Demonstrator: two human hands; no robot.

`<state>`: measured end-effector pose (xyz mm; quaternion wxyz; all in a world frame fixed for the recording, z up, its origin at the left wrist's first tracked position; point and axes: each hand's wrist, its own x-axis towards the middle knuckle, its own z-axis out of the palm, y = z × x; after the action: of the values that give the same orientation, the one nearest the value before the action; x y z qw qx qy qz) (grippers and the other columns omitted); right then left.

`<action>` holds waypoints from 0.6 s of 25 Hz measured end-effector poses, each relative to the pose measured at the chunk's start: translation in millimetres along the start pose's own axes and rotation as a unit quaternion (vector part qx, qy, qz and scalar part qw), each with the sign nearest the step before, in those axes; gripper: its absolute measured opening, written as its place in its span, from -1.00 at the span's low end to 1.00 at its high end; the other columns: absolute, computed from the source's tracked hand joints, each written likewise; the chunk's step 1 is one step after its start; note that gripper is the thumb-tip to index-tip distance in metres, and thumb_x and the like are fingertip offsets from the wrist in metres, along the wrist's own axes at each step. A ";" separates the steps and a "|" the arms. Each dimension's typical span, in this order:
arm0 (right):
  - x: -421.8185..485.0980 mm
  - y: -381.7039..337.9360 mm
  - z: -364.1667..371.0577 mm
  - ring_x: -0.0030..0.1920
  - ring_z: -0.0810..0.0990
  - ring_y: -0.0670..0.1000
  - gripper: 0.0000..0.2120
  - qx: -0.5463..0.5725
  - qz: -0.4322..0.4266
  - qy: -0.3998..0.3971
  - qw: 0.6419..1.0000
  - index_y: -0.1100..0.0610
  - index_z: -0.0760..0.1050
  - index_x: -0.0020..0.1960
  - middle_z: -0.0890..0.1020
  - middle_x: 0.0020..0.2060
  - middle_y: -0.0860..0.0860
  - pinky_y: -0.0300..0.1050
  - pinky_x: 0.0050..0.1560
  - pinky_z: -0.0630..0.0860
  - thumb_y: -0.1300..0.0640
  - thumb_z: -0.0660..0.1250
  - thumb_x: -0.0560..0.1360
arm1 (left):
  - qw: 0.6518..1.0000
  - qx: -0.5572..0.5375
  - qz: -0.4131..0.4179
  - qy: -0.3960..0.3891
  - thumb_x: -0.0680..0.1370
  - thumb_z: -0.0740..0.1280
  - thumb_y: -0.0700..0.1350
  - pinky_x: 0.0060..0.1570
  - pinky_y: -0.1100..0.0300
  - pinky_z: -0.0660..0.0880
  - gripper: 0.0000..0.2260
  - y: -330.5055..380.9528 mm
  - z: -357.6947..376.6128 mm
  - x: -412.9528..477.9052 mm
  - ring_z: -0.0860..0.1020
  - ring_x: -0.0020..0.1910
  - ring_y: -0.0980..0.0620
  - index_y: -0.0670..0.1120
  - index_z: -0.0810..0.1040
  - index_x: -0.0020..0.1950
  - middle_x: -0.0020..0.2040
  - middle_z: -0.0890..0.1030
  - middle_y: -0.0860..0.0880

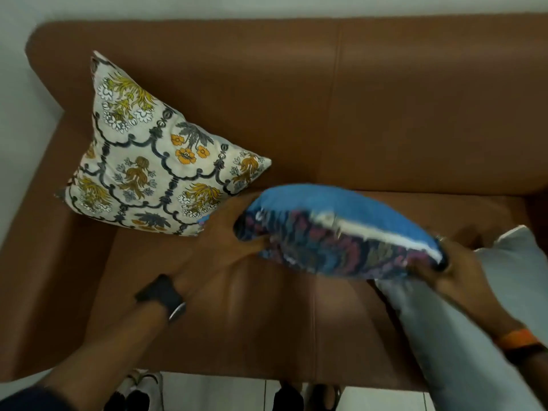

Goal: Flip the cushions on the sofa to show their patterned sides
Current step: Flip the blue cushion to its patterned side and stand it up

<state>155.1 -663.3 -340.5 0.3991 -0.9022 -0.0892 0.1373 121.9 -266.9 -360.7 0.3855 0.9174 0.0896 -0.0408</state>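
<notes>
A cream cushion with yellow and orange flowers leans in the sofa's left corner, its patterned side facing me. Both hands hold a second cushion above the seat, tilted on its edge: its plain blue side faces up and back, its dark pink-and-blue patterned side faces me. My left hand grips its left end. My right hand grips its right corner. A plain grey cushion lies on the seat at the right, under my right forearm.
The brown leather sofa fills the view, with its backrest at the top and its left armrest beside a white wall. White floor tiles and shoes show below the seat's front edge.
</notes>
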 end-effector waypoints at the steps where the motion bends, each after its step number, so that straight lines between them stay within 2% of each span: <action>1: 23.9 -4.4 -10.3 -0.11 0.69 -0.16 -0.53 0.026 0.006 0.001 1.000 0.03 0.58 0.29 0.74 0.03 0.10 -0.38 -0.07 0.57 -0.07 0.61 0.45 | 0.994 -0.077 0.066 0.037 0.47 0.49 0.17 0.25 0.46 0.43 -0.39 21.1 -10.3 4.7 0.49 0.24 0.40 0.04 0.41 0.46 0.15 0.57 0.13; 2: 49.1 -8.7 -18.5 -0.12 0.70 -0.21 -0.52 0.054 0.026 -0.007 0.998 0.05 0.54 0.33 0.72 0.08 0.12 -0.36 -0.07 0.62 0.03 0.57 0.46 | 0.985 -0.116 0.113 0.056 0.50 0.47 0.14 0.31 0.32 0.46 -0.41 28.7 -16.7 13.2 0.50 0.30 0.30 0.04 0.40 0.48 0.22 0.57 0.12; 3: 72.7 -12.1 -23.3 -0.08 0.71 -0.23 -0.52 0.077 0.046 -0.028 0.996 0.06 0.49 0.38 0.70 0.15 0.14 -0.26 -0.01 0.68 0.11 0.52 0.51 | 0.979 -0.118 0.152 0.064 0.56 0.45 0.08 0.36 0.25 0.45 -0.46 37.8 -15.3 31.5 0.48 0.34 0.26 0.02 0.39 0.50 0.29 0.54 0.16; 4: 95.6 -10.0 -25.6 0.01 0.71 -0.17 -0.54 0.083 0.056 -0.034 0.994 0.03 0.45 0.41 0.67 0.22 0.15 -0.04 0.08 0.73 0.09 0.49 0.55 | 0.980 -0.104 0.159 0.065 0.61 0.40 0.04 0.41 0.24 0.42 -0.51 41.4 -6.1 54.0 0.45 0.38 0.28 0.02 0.37 0.51 0.34 0.51 0.20; 5: 115.3 -3.0 -24.6 0.12 0.69 -0.06 -0.54 0.080 0.053 -0.034 0.995 -0.07 0.46 0.39 0.64 0.27 0.13 0.21 0.18 0.68 -0.08 0.49 0.54 | 0.984 -0.090 0.144 0.061 0.65 0.33 0.08 0.46 0.18 0.39 -0.52 43.4 2.4 73.9 0.42 0.42 0.27 -0.01 0.35 0.54 0.40 0.48 0.18; 6: 131.4 4.7 -22.2 0.22 0.65 0.07 -0.49 0.065 0.054 -0.028 0.996 -0.22 0.46 0.33 0.62 0.30 0.10 0.38 0.27 0.59 -0.33 0.48 0.46 | 0.988 -0.067 0.119 0.069 0.66 0.26 0.16 0.50 0.04 0.37 -0.49 47.7 11.6 92.5 0.40 0.47 0.17 0.00 0.31 0.57 0.46 0.46 0.11; 7: 149.7 19.4 -19.1 0.29 0.60 0.16 -0.44 0.046 0.056 -0.012 0.997 -0.35 0.45 0.27 0.61 0.30 0.08 0.44 0.32 0.50 -0.51 0.43 0.35 | 0.991 -0.036 0.100 0.084 0.66 0.20 0.23 0.51 -0.10 0.33 -0.44 43.8 19.7 105.7 0.38 0.50 0.06 0.01 0.27 0.60 0.51 0.44 0.03; 8: 163.0 26.2 -14.5 0.33 0.55 0.22 -0.44 0.027 0.061 0.003 0.998 -0.41 0.43 0.25 0.60 0.32 0.09 0.45 0.36 0.44 -0.54 0.40 0.32 | 0.992 -0.012 0.091 0.091 0.65 0.16 0.28 0.53 -0.18 0.28 -0.40 38.7 22.4 113.5 0.35 0.52 -0.02 0.01 0.24 0.61 0.53 0.41 -0.02; 9: 176.1 29.8 -10.8 0.35 0.52 0.24 -0.47 0.012 0.066 0.017 0.998 -0.39 0.43 0.29 0.58 0.34 0.11 0.44 0.39 0.40 -0.46 0.35 0.35 | 0.992 0.003 0.087 0.090 0.62 0.13 0.31 0.54 -0.20 0.24 -0.35 33.0 25.5 120.9 0.33 0.53 -0.05 0.00 0.22 0.62 0.55 0.39 -0.05; 11: 187.6 17.2 0.2 0.35 0.50 0.26 -0.35 0.005 0.067 0.049 0.997 -0.13 0.43 0.45 0.57 0.34 0.15 0.43 0.41 0.38 -0.30 0.20 0.39 | 0.988 0.054 0.103 0.102 0.59 0.10 0.38 0.54 -0.24 0.21 -0.26 26.6 23.8 121.0 0.30 0.55 -0.09 -0.06 0.20 0.63 0.56 0.36 -0.10; 12: 190.3 14.5 2.5 0.35 0.49 0.26 -0.31 0.003 0.061 0.056 0.997 -0.07 0.40 0.50 0.56 0.34 0.16 0.42 0.41 0.38 -0.27 0.18 0.41 | 0.983 0.079 0.117 0.113 0.60 0.07 0.40 0.53 -0.28 0.20 -0.24 25.8 22.2 120.3 0.28 0.56 -0.12 -0.08 0.18 0.63 0.57 0.34 -0.12; 15: 175.9 10.4 2.4 0.52 0.38 0.22 -0.28 -0.009 0.031 0.085 0.996 -0.04 0.26 0.62 0.44 0.51 0.15 0.39 0.54 0.28 -0.22 0.20 0.50 | 0.967 0.154 0.136 0.153 0.62 0.05 0.38 0.57 -0.32 0.10 -0.24 22.8 14.5 109.5 0.19 0.62 -0.15 -0.13 0.17 0.64 0.60 0.28 -0.16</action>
<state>321.3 -621.0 -380.8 0.3926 -0.9165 -0.0284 0.0711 233.7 -278.4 -370.7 0.2231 0.9647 0.0149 0.1392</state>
